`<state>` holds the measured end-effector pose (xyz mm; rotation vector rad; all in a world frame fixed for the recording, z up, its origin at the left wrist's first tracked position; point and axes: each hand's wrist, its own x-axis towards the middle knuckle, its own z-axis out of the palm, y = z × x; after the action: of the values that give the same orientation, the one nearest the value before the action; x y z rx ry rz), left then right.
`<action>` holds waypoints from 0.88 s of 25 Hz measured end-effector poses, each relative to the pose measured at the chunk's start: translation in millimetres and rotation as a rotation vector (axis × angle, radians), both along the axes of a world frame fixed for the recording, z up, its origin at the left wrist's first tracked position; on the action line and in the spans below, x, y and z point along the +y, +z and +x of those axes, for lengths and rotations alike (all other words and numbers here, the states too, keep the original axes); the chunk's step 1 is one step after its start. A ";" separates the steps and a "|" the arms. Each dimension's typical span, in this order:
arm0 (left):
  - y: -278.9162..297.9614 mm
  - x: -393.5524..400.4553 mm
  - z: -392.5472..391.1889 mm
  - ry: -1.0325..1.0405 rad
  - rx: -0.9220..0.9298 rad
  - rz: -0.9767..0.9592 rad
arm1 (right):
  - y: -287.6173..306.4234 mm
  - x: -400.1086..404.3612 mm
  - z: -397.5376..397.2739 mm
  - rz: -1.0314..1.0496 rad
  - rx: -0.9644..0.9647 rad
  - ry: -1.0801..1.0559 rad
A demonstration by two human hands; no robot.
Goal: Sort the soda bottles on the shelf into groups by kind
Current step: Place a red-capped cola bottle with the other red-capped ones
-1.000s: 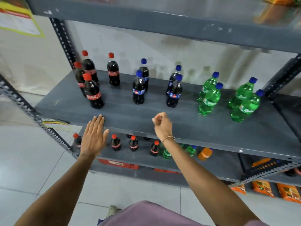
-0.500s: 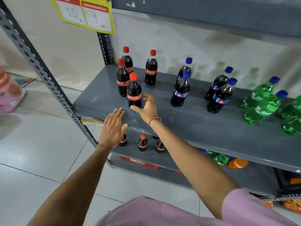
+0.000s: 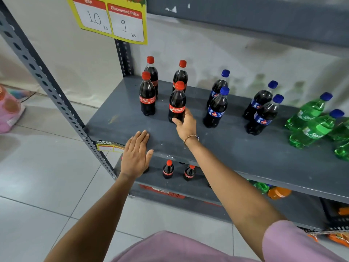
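Note:
On the grey shelf [image 3: 236, 148] stand several red-capped cola bottles at the left. My right hand [image 3: 186, 124] grips the base of the front cola bottle [image 3: 177, 101], which stands upright. Another cola bottle [image 3: 147, 95] is just left of it, two more stand behind. Several blue-capped dark soda bottles [image 3: 216, 108] stand in the middle. Green soda bottles [image 3: 311, 127] with blue caps are at the right edge. My left hand [image 3: 136, 154] rests flat and open on the shelf's front edge, holding nothing.
A yellow price sign [image 3: 111, 17] hangs above the shelf. A perforated grey upright [image 3: 47, 86] runs down the left side. The lower shelf holds small cola bottles [image 3: 168, 169], a green and an orange bottle [image 3: 278, 192]. Tiled floor lies below left.
My right hand moved left from mid-shelf and closed around the front cola bottle. The view shifted left and closer; my left hand stayed on the shelf edge.

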<state>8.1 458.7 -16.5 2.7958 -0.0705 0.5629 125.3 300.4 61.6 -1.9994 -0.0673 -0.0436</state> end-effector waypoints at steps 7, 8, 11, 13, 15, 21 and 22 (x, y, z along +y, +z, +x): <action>25.7 2.2 7.7 -0.005 -0.115 -0.079 | 4.9 0.0 12.7 0.004 0.011 0.027; 39.0 2.0 19.4 0.074 -0.092 -0.170 | 5.9 -4.1 12.6 0.010 0.024 0.061; 68.4 15.4 71.8 0.316 0.080 -0.686 | 9.9 -11.3 12.0 0.052 0.078 0.156; 73.6 23.8 97.9 0.271 0.213 -0.908 | 7.7 -8.3 15.1 0.037 0.072 0.161; 72.9 20.8 108.8 0.194 0.229 -0.903 | 3.8 -4.3 18.6 0.004 0.059 0.129; 69.8 17.4 118.1 0.187 0.157 -0.860 | -3.3 -3.3 20.6 -0.019 0.045 0.093; 70.1 17.7 117.7 0.183 0.155 -0.863 | -3.4 -3.1 21.1 -0.021 0.044 0.093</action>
<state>125.8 476.4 53.6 1.9936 0.3738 0.3027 146.3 297.3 58.1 -2.0146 -0.1332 0.0615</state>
